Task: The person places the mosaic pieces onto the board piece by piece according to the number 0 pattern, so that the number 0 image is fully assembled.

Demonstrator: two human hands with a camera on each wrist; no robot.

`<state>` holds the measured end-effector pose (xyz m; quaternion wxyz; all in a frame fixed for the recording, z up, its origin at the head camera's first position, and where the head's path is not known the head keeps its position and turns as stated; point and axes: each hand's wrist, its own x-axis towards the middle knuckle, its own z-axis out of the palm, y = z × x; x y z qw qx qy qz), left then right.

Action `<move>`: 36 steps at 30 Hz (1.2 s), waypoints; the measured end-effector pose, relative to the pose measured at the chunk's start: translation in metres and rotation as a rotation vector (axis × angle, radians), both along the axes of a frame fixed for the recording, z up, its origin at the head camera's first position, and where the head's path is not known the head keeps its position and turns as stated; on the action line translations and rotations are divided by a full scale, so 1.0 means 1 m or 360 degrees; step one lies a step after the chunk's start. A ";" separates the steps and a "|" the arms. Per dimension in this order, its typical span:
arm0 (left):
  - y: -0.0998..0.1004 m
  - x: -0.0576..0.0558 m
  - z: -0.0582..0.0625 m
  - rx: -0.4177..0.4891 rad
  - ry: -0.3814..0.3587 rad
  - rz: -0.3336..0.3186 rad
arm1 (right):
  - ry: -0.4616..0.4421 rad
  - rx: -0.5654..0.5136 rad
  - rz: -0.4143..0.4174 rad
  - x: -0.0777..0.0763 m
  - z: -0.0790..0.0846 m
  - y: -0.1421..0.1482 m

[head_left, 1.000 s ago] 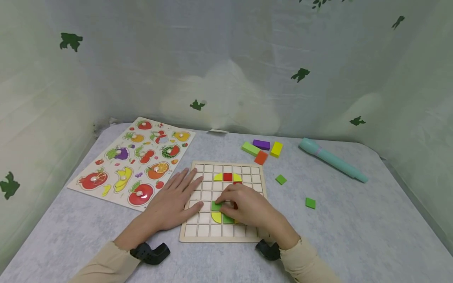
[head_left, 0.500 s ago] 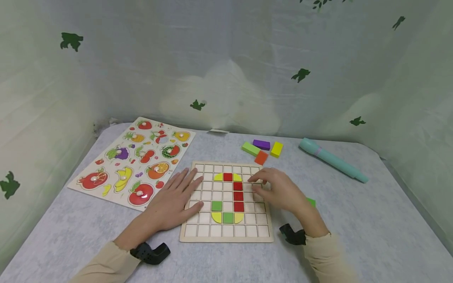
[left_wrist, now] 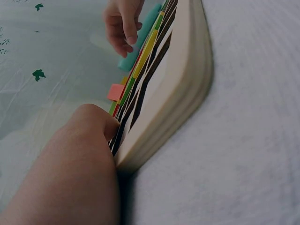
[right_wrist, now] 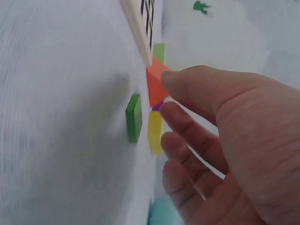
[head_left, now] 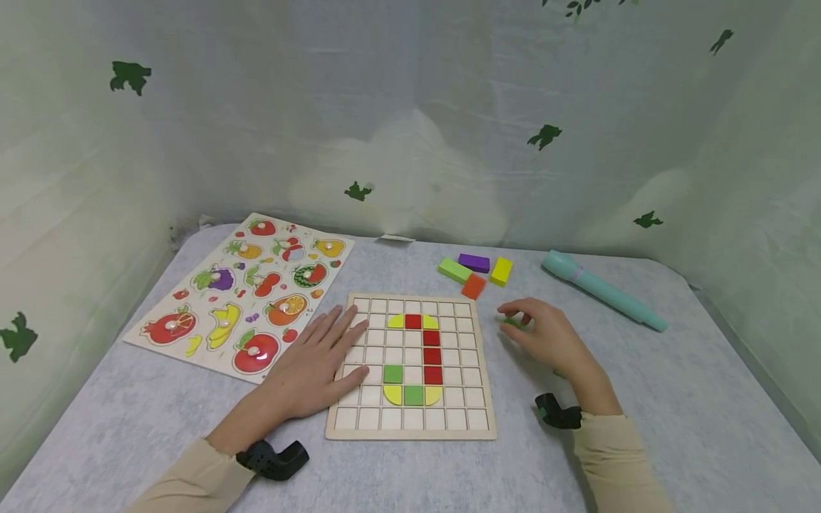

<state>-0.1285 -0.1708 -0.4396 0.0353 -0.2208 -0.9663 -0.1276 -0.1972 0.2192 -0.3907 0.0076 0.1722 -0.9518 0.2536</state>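
Observation:
My left hand (head_left: 314, 370) lies flat with fingers spread on the left side of a wooden grid board (head_left: 410, 434). In the grid sit several red square tiles (head_left: 432, 355), green square tiles (head_left: 413, 395) and yellow rounded tiles (head_left: 393, 394), forming part of a ring. To the right of the board, my right hand (head_left: 545, 335) hovers over a loose green tile (right_wrist: 134, 118). Its fingers are loosely bent, and the right wrist view shows a gap between them and the tile. Another green tile is almost wholly hidden beneath the right hand in the head view.
Behind the board lie light green (head_left: 455, 269), purple (head_left: 473, 262), yellow (head_left: 501, 271) and orange (head_left: 473, 286) blocks. A teal tapered tube (head_left: 603, 291) rests at the back right. At the left, a fruit puzzle board (head_left: 192, 285) reaches under the left forearm's side.
My right hand has left the green tile in the grid and moved right, off the board, to the loose green tile. The left hand has stayed put.

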 end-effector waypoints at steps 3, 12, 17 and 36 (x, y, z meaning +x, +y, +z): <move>0.001 0.000 0.001 -0.0004 -0.0004 -0.0001 | -0.0035 0.0034 -0.0053 -0.003 -0.004 0.007; 0.000 0.000 0.000 -0.0003 0.0002 0.0006 | -0.0134 0.0089 -0.0112 -0.010 -0.012 0.013; -0.001 0.000 -0.001 -0.0004 0.0015 0.0006 | -0.0108 0.0086 -0.0114 -0.009 -0.011 0.009; -0.001 0.000 -0.001 -0.0013 0.0010 0.0002 | -0.0028 -0.0051 0.0096 0.018 0.005 -0.059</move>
